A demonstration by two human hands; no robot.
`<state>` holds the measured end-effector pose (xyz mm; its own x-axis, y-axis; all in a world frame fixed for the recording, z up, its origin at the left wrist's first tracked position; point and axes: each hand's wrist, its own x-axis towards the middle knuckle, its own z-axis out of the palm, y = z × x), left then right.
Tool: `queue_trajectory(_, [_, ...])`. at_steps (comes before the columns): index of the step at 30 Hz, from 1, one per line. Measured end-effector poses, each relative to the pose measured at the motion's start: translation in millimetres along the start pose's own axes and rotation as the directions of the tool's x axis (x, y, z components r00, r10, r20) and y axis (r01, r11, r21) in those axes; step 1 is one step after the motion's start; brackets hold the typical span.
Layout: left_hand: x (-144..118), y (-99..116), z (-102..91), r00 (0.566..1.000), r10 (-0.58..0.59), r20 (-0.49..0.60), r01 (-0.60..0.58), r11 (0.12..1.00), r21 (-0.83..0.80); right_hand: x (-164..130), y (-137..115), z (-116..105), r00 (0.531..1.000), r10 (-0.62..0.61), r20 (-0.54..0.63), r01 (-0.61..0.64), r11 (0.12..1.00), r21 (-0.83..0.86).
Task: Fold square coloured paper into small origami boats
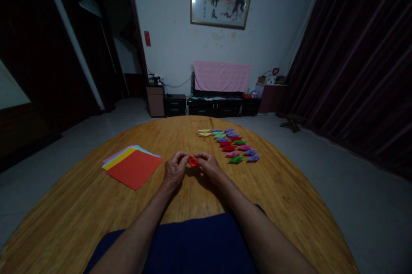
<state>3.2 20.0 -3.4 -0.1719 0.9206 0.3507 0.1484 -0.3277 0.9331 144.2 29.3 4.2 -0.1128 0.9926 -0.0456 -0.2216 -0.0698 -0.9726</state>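
Observation:
A small piece of folded red paper [193, 161] is held just above the wooden table, in front of my body. My left hand [175, 168] pinches its left end between thumb and fingers. At its right end, my right hand [208, 165] grips it the same way, partly covering it. To the right of my hands stand rows of small folded paper boats, among them a red boat [228, 148], a green boat [236, 159] and a purple boat [254, 158]. A fanned stack of coloured paper sheets lies to the left, with a red sheet [134, 170] on top.
The round wooden table [96, 205] spreads out on both sides of my arms, its curved edge beyond the boats. Across the room, a pink cloth [222, 76] hangs over a screen on a low black cabinet [214, 107]. A dark curtain [350, 63] covers the right side.

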Motion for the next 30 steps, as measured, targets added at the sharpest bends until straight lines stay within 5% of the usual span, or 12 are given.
queue_trajectory(12, [-2.8, 4.8, 2.6, 0.993, -0.105, 0.059, 0.115, 0.974, -0.197, -0.2, -7.8, -2.4, 0.999, -0.016, -0.045, 0.016, 1.0, 0.0])
queue_trajectory(26, [-0.5, 2.8, 0.9, 0.998, -0.053, 0.023, 0.056, 0.984, -0.167, -5.9, -13.9, -1.3, 0.999, -0.009, 0.033, 0.006, 0.996, 0.088])
queue_trajectory(30, [1.6, 3.0, -3.9, 0.995, 0.056, 0.079, -0.056, 0.998, -0.002, -5.7, -12.9, -1.7, 1.0, -0.01, 0.029, 0.008, 0.995, 0.098])
